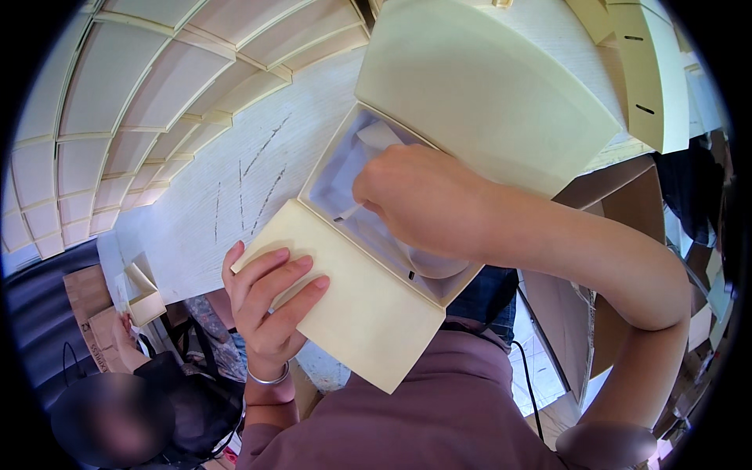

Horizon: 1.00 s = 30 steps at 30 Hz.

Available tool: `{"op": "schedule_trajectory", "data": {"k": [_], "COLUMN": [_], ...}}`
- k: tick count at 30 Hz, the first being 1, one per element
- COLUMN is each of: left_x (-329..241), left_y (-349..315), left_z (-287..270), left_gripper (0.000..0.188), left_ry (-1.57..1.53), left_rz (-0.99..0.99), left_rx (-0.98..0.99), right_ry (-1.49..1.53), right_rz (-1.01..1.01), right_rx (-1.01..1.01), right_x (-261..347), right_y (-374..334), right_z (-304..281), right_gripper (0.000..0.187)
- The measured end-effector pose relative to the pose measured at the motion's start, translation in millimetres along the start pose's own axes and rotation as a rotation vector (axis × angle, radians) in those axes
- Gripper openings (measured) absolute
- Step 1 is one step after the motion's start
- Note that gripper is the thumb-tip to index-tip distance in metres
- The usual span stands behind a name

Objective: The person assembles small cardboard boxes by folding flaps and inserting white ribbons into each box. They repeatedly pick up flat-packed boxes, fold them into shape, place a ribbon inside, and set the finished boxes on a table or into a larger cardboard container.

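A cream cardboard box (312, 192) with a pale inside lies open at the table's edge, its large lid (478, 86) folded back to the far right. My right hand (419, 196) is closed inside the box, pinching a white ribbon (350, 212). The ribbon comes through a dark slot in the box's near wall, and a loop of it hangs by a second slot. My left hand (274, 301) holds the near flap (376, 325), fingers spread over its top; the thumb is hidden. A silver bangle circles my left wrist.
Many cream boxes (110, 74) are stacked at the far left. Another cream piece with slots (656, 86) stands at the far right, above an open brown carton (619, 196). At lower left, another person's hand (125, 341) is near a small cream box (142, 298).
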State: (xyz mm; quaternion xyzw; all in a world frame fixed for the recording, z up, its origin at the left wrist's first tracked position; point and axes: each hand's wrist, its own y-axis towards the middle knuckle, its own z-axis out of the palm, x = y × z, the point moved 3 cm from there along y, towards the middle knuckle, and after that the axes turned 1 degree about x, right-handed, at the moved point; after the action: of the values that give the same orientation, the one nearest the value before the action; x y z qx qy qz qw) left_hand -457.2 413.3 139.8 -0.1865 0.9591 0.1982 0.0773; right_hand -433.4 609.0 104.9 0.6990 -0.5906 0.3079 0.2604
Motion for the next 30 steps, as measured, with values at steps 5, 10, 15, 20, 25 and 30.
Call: {"op": "schedule_trajectory", "data": {"k": [5, 10, 15, 20, 25, 30], "left_x": [-0.6, -1.0, -3.4, 7.0, 35.2, 29.7], "left_y": [0.8, 0.6, 0.7, -10.1, -35.6, -24.1], "left_z": [0.3, 0.0, 0.4, 17.4, 51.7, 75.2], "left_gripper": [0.021, 0.022, 0.021, 0.035, 0.039, 0.032], "left_ry": [-0.004, -0.003, -0.005, -0.121, -0.259, -0.309], "left_rz": [-0.007, -0.018, -0.053, -0.124, -0.606, -0.392], "left_rx": [0.001, 0.002, -0.01, -0.553, -0.23, -0.1], "right_ry": [0.026, 0.064, 0.028, 0.038, -0.068, -0.091], "right_rz": [-0.001, 0.021, 0.014, 0.064, 0.064, 0.086], "right_rx": [-0.024, -0.005, 0.053, 0.139, 0.19, 0.215], "right_x": [-2.2, -0.1, -0.8, -0.6, 5.3, 0.1], "right_y": [-1.5, -2.5, -1.7, 8.2, 13.0, 17.3], "right_z": [2.2, -0.7, 0.7, 15.7, 11.3, 18.1], "right_gripper": [0.012, 0.01, 0.013, 0.011, 0.016, 0.019]}}
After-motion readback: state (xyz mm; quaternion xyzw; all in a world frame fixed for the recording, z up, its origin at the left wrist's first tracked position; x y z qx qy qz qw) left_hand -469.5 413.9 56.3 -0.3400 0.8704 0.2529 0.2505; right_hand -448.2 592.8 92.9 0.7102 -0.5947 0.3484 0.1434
